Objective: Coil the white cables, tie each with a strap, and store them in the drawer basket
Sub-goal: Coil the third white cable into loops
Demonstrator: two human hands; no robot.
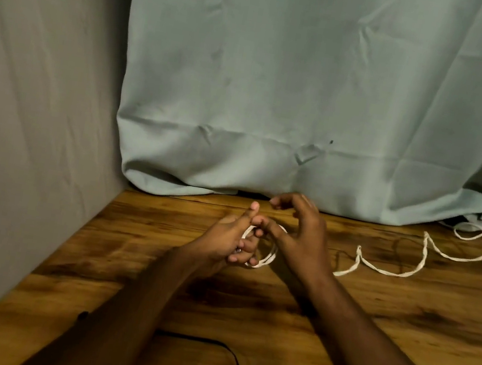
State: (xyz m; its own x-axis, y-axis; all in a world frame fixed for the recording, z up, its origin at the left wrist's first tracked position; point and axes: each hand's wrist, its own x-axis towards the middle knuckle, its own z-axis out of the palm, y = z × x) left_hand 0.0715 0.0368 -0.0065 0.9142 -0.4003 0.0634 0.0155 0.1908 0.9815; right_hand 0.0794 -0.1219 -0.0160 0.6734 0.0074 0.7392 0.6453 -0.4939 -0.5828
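Head view: both hands are meeting over the wooden worktop (244,315), just in front of the green cloth (279,93).
Left hand (224,239): fingers are curling round the coil of the white cable (268,257), gripping it.
Right hand (300,236): it is touching the coil, fingers arched; whether it is pinching the cable I cannot tell.
Handling: the cable is looking light, limp and springy, so loops are likely to slip; hold across the bundled turns.
Loose tail (416,263): it is trailing right of the hands towards the cloth.
Count: one white cable; one black strap (223,348), lying nearer the person than the hands; no drawer basket in view.
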